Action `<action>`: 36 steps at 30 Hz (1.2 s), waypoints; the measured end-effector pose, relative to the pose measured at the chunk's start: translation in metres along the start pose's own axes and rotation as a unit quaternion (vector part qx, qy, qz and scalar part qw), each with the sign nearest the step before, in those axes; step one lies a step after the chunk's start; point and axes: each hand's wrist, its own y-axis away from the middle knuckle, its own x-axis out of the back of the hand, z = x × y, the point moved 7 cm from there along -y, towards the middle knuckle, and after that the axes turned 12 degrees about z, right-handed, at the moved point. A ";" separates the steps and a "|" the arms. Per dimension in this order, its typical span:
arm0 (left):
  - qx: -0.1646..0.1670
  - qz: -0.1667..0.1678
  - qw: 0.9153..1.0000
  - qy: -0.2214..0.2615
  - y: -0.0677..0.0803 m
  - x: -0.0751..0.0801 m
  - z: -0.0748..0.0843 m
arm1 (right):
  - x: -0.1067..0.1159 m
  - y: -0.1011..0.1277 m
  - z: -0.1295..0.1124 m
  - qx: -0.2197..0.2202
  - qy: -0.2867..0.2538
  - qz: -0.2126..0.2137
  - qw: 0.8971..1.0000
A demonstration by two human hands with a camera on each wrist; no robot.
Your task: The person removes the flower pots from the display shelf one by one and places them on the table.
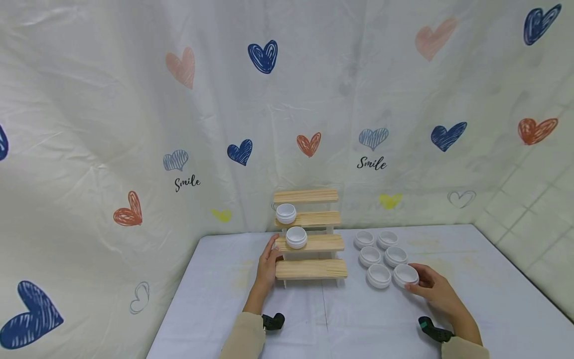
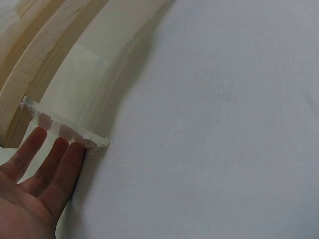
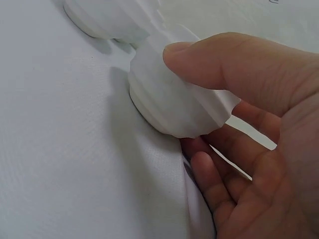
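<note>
My left hand [image 1: 266,266] is at the left side of a stepped wooden display stand [image 1: 311,270]. In the left wrist view, three nearly straight fingers [image 2: 67,172] touch the stand's pale side support [image 2: 65,124]; the thumb is out of that view. My right hand [image 1: 436,290] pinches a small white bowl [image 1: 405,275] at the near right of a cluster, thumb on one side and fingers on the other. In the right wrist view, this bowl [image 3: 172,94] shows ridged sides and appears slightly tilted. Two similar bowls sit on the stand: one bowl [image 1: 286,213] on the second tier from the top, another bowl [image 1: 296,237] on the third.
Several more white bowls [image 1: 378,276] stand in two columns right of the stand, on a white-covered table [image 1: 358,324]. Behind hangs a white curtain [image 1: 323,99] printed with hearts. A tiled wall surface [image 1: 538,209] borders the right side. Dark wrist devices [image 1: 273,321] are on both arms.
</note>
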 end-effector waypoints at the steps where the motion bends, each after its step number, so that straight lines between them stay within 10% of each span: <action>1: 0.000 -0.001 1.000 0.001 0.000 0.000 0.000 | 0.000 0.000 0.001 -0.002 0.000 -0.001 1.000; 36: -0.005 0.003 1.000 0.003 -0.002 0.001 -0.001 | -0.003 0.000 0.002 -0.003 -0.038 -0.017 0.999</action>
